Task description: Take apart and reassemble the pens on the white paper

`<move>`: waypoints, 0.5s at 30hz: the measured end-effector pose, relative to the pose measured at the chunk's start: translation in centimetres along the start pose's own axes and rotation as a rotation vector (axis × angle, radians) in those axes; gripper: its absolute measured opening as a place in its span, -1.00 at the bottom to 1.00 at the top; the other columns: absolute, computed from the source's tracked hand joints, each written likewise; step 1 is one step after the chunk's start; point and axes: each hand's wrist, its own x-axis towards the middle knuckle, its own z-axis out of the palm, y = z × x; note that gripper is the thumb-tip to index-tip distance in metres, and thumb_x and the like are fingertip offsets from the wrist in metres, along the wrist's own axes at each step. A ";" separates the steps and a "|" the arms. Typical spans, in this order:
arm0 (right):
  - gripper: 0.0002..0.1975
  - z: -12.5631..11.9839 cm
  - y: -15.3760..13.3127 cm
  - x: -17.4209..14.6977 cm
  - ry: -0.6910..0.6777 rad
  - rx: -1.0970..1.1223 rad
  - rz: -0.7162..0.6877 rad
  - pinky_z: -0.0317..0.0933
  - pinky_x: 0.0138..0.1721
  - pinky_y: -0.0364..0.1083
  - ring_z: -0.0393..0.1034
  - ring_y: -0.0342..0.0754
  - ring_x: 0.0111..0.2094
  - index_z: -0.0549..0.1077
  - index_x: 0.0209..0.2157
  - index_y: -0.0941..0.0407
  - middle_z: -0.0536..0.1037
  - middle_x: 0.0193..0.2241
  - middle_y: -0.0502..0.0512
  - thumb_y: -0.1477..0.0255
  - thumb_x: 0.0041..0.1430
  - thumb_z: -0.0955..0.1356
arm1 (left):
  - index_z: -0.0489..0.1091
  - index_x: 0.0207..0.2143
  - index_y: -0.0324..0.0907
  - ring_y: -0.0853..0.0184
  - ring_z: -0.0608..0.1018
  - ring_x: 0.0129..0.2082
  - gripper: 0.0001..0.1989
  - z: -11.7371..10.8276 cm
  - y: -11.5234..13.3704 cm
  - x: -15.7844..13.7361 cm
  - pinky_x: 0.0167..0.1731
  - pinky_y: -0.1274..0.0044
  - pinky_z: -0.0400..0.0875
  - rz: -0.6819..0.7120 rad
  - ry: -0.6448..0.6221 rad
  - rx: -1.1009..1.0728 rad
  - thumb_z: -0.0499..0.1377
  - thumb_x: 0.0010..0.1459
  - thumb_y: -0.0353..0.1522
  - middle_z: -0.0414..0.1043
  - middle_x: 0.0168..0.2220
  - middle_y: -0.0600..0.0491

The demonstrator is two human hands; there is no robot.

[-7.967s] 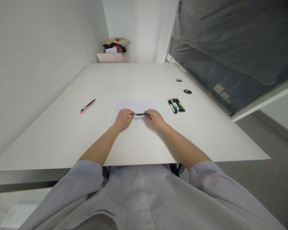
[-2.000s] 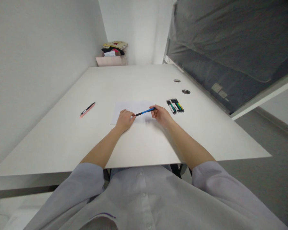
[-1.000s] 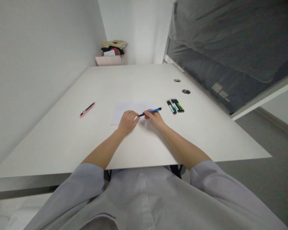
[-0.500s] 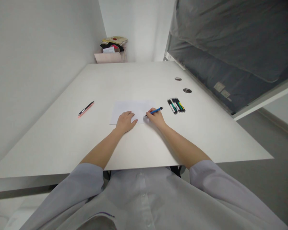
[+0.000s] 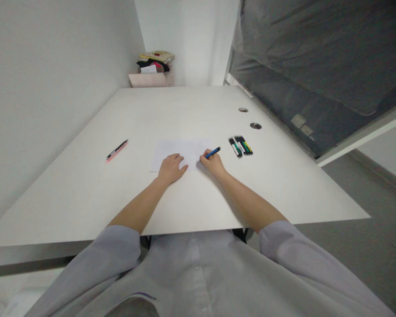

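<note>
A sheet of white paper (image 5: pixel 185 147) lies on the white table (image 5: pixel 185 114) in front of me. My left hand (image 5: pixel 171 168) rests flat on its lower left part, fingers spread and nothing in them. In my right hand (image 5: pixel 214 164) a blue pen (image 5: pixel 214 152) is gripped between thumb and fingers. The pen slants up to the right, with its lower end down at the paper's right side. Whether the tip touches the sheet, or has left a mark, is too small to tell.
Several pens (image 5: pixel 240 146) lie side by side to the right of the paper. To the left are a black pen (image 5: pixel 116 149) and a pink pen (image 5: pixel 118 152). Two round table holes (image 5: pixel 255 126) sit near the right edge, beside a dark covered panel (image 5: pixel 303 79). Cloth items (image 5: pixel 156 56) are piled beyond the far edge.
The blue pen has tilted a little more upright in my right hand, and its lower end has shifted slightly. My left hand stays on the paper. The whole view has drifted slightly.
</note>
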 end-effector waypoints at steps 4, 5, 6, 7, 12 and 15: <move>-0.84 -0.1 -0.1 -0.2 0.049 0.077 0.014 0.10 -0.37 -0.10 0.24 -0.09 -0.49 0.26 -0.54 0.05 0.35 -0.61 -0.05 0.37 0.07 0.29 | 0.43 0.05 -0.15 0.07 0.40 0.18 -0.60 0.0 0.0 0.0 0.17 0.24 0.31 0.000 -0.003 0.022 0.11 0.27 -0.15 0.38 0.17 -0.14; -0.84 -0.2 -0.1 -0.2 0.070 0.108 0.021 0.11 -0.36 -0.10 0.26 -0.08 -0.48 0.27 -0.55 0.05 0.37 -0.60 -0.04 0.37 0.08 0.29 | 0.43 0.05 -0.15 0.07 0.40 0.17 -0.61 0.1 -0.1 0.0 0.16 0.24 0.32 0.003 0.002 0.022 0.11 0.27 -0.15 0.38 0.17 -0.14; -0.84 -0.3 -0.2 -0.2 0.091 0.144 0.027 0.13 -0.35 -0.09 0.27 -0.08 -0.47 0.28 -0.54 0.05 0.39 -0.59 -0.04 0.35 0.08 0.29 | 0.43 0.05 -0.14 0.07 0.40 0.17 -0.61 0.2 -0.2 0.0 0.16 0.23 0.32 0.005 0.006 0.020 0.12 0.27 -0.15 0.39 0.16 -0.13; -0.83 -0.4 -0.2 -0.3 0.108 0.182 0.030 0.14 -0.34 -0.09 0.28 -0.08 -0.47 0.29 -0.54 0.05 0.40 -0.59 -0.03 0.34 0.08 0.30 | 0.43 0.05 -0.14 0.06 0.40 0.17 -0.61 0.4 -0.3 0.0 0.15 0.22 0.32 0.006 0.012 0.017 0.12 0.26 -0.15 0.39 0.16 -0.14; -0.79 -0.8 -0.7 -0.6 0.095 0.294 -0.036 0.16 -0.36 -0.09 0.26 -0.09 -0.48 0.32 -0.54 0.06 0.38 -0.59 -0.06 0.24 0.03 0.33 | 0.36 0.11 -0.19 0.04 0.35 0.21 -0.56 0.6 -0.4 0.0 0.19 0.19 0.25 0.082 0.125 -0.038 0.11 0.27 -0.16 0.33 0.20 -0.20; -0.77 -0.6 -1.3 -1.0 0.011 0.309 -0.081 0.14 -0.40 -0.10 0.23 -0.11 -0.50 0.35 -0.53 0.06 0.37 -0.61 -0.08 0.20 0.00 0.36 | 0.35 0.11 -0.16 0.10 0.37 0.18 -0.59 0.1 0.2 0.0 0.20 0.21 0.22 0.213 0.200 -0.108 0.07 0.31 -0.17 0.38 0.15 -0.17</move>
